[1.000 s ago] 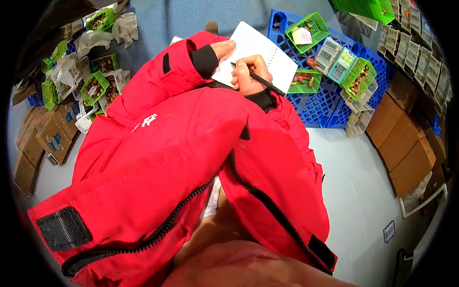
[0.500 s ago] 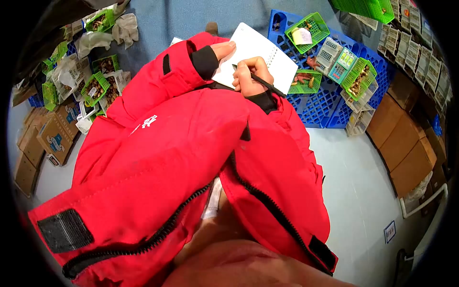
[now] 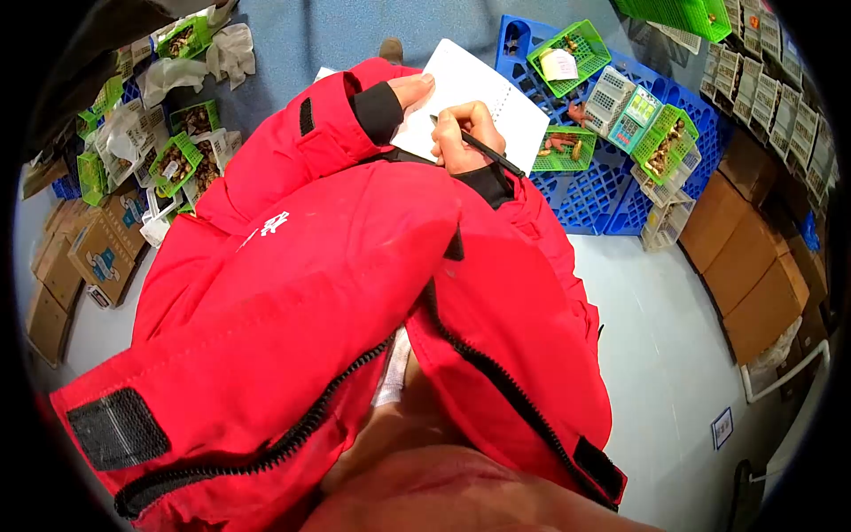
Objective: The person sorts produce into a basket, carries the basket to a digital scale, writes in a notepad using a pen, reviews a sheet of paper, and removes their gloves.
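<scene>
A white spiral-bound notebook (image 3: 470,82) lies open in front of me, tilted to the right. My right hand (image 3: 465,139) is closed around a black pen (image 3: 493,155), its tip over the lower part of the left-hand page. At the notebook's left edge rests my left hand (image 3: 411,91); its fingers are bent, and whether they pinch the page edge is hard to make out. Just right of the notebook sits a green basket (image 3: 567,160) with reddish and tan pieces in it.
A blue pallet (image 3: 589,197) on the right bears green baskets, a white basket and a teal scale (image 3: 635,118). Brown cartons (image 3: 740,257) and stacked crates stand farther right. At the left are filled baskets, white bags and a printed carton (image 3: 105,253).
The pen tip and my right hand have shifted very slightly over the page. My left hand stays at the notebook's left edge.
</scene>
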The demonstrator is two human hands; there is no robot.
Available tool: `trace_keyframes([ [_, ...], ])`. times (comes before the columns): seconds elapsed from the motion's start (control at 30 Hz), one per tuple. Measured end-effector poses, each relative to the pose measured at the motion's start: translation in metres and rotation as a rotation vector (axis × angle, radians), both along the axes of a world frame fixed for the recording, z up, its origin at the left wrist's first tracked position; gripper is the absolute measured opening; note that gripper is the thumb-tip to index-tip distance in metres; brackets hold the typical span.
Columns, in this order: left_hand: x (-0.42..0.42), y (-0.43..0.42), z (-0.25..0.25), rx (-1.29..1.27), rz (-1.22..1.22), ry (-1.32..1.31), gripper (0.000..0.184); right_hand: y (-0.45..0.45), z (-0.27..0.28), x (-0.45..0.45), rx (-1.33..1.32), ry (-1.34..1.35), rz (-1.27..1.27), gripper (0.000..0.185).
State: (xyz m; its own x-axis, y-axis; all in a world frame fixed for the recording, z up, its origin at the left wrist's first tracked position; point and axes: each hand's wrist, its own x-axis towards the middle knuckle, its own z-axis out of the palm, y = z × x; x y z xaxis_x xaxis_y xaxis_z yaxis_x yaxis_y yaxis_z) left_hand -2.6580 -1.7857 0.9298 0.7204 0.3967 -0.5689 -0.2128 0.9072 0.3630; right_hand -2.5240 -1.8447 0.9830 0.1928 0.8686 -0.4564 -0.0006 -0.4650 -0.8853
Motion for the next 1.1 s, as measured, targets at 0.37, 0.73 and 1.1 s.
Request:
trace_keyframes([
  [0.37, -0.001, 0.003, 0.007, -0.074, -0.013, -0.046, 0.048, -0.003, -0.003, 0.002, 0.003, -0.007, -0.020, 0.008],
  [0.73, 0.000, 0.002, 0.009, -0.084, -0.007, -0.078, 0.047, -0.006, -0.001, 0.003, -0.015, -0.026, -0.002, 0.009],
  [1.1, 0.001, 0.002, 0.023, -0.054, -0.001, 0.011, 0.045, -0.009, 0.001, 0.005, -0.012, -0.013, -0.028, 0.007],
])
